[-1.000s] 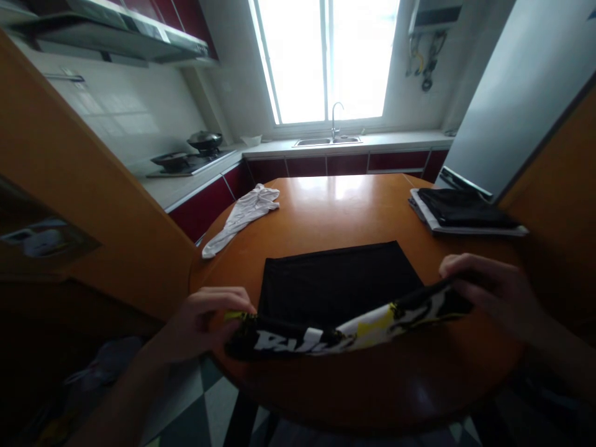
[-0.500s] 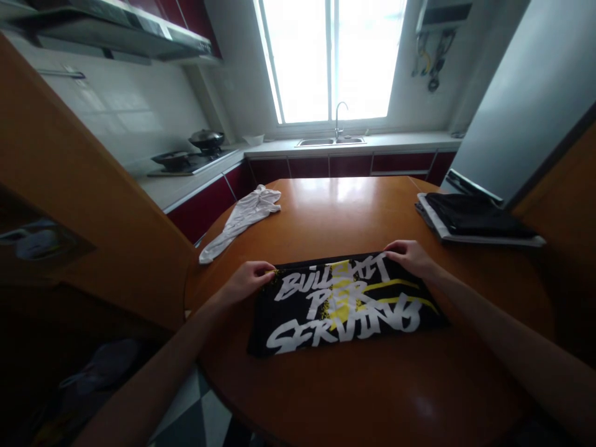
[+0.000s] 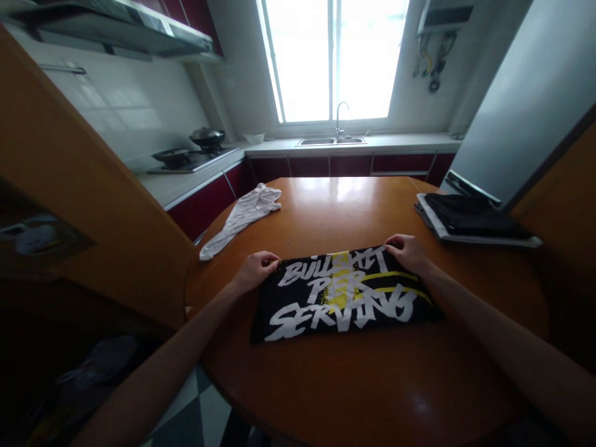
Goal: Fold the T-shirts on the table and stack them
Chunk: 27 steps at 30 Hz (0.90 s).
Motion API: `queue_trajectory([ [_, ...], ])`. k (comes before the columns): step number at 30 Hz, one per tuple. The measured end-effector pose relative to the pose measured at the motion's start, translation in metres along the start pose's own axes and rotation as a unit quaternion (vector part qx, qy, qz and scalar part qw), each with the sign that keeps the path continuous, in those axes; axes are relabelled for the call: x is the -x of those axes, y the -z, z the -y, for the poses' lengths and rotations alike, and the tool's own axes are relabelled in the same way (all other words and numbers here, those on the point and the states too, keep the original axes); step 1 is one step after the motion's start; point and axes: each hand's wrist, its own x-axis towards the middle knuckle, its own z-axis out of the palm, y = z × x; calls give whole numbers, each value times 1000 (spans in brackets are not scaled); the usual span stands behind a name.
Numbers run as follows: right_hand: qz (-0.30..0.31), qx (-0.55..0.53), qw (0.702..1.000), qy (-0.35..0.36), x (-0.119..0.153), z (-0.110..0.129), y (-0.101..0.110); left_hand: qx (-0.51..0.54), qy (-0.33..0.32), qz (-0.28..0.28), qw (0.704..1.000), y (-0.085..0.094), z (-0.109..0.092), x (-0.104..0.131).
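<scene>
Two hands are pinching the far corners of a folded black garment with white and yellow lettering [image 3: 342,295], and it is lying on the bench [image 3: 354,385] right in front of you. Your left hand [image 3: 257,271] is gripping the far left corner between thumb and fingers, while your right hand [image 3: 406,250] is doing the same at the far right corner, so neither hand is hanging free. The garment's long axis is running from side to side across your body, slanting a little, with its right end sitting slightly farther from you than its left. Its body is stretching from your fingertips back toward you, so the long near edge is lying between your two forearms with nothing gripping it. Both hands are touching the cloth, and the left is resting slightly nearer to you than the right. The lettering is facing up and reading upright from where you are standing. You cannot tell from this angle whether the far edge is lifting off the wood. Beyond your left hand, a crumpled white garment [image 3: 242,217] is lying by the bench's left rim; beyond your right, a stack of folded clothes [image 3: 479,220] is sitting well apart from the black one.
</scene>
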Motion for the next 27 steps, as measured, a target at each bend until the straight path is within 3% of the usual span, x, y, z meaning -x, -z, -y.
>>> queue_trajectory([
  [3, -27, 73, 997, 23, 8, 6, 1, -79, -21, -73, 994, -5, -4, 4],
  [5, -56, 114, 990, 66, 18, 18, -1, -114, -52, -98, 987, -9, -19, 11],
  [8, -47, 125, 980, 150, 38, 49, -12, -127, -123, -47, 983, -23, -58, 23],
  [12, 40, 154, 965, 208, 64, 88, -41, -159, -170, 53, 971, -57, -105, 29],
  [15, 111, 191, 958, 182, 76, 94, -61, -180, -158, 89, 967, -83, -115, 29],
  [18, 145, 196, 954, 173, 79, 89, -69, -181, -155, 88, 967, -95, -112, 30],
  [22, 140, 169, 962, 161, 74, 87, -66, -131, -154, 76, 976, -82, -108, 23],
  [24, 115, 150, 972, 141, 66, 84, -59, -100, -146, 47, 983, -65, -101, 14],
  [27, 34, 146, 984, 95, 48, 69, -39, -104, -93, -11, 990, -32, -72, -2],
])
